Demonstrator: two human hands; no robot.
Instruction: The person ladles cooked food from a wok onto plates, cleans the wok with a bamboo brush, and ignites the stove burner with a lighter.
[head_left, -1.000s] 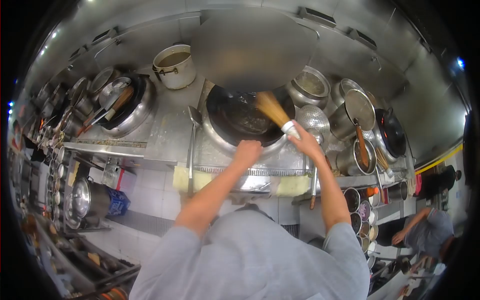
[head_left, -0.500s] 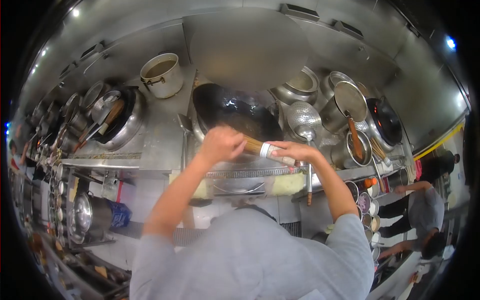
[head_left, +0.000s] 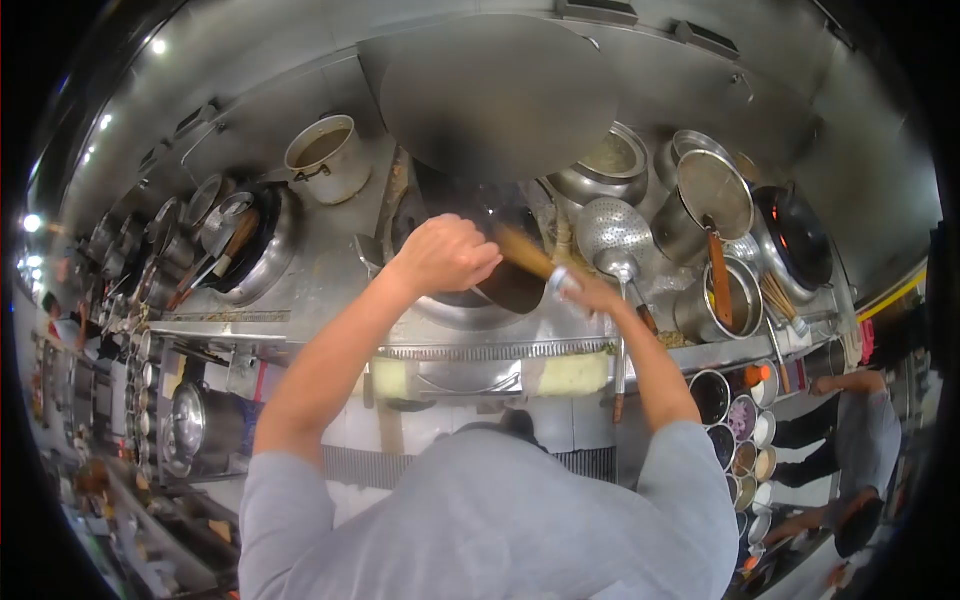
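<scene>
My right hand is wrapped around the white-banded handle end of a bamboo wok brush. The brush is smeared by motion, its bristle end slanting up and left into the dark wok. My left hand is closed in a fist at the wok's near left side, seemingly on its rim or ear, though the fingers' grip is hidden. The wok sits tilted over a round steel burner ring. A blurred grey oval covers the wok's far part.
To the right lie a perforated skimmer, a mesh strainer and a steel pot. A tall pot stands at the back left. Seasoning bowls line the lower right, near another person.
The wok has tipped, and my left hand has risen slightly with it. My right hand has moved its hold along the brush, whose bristle end now points further up into the wok.
</scene>
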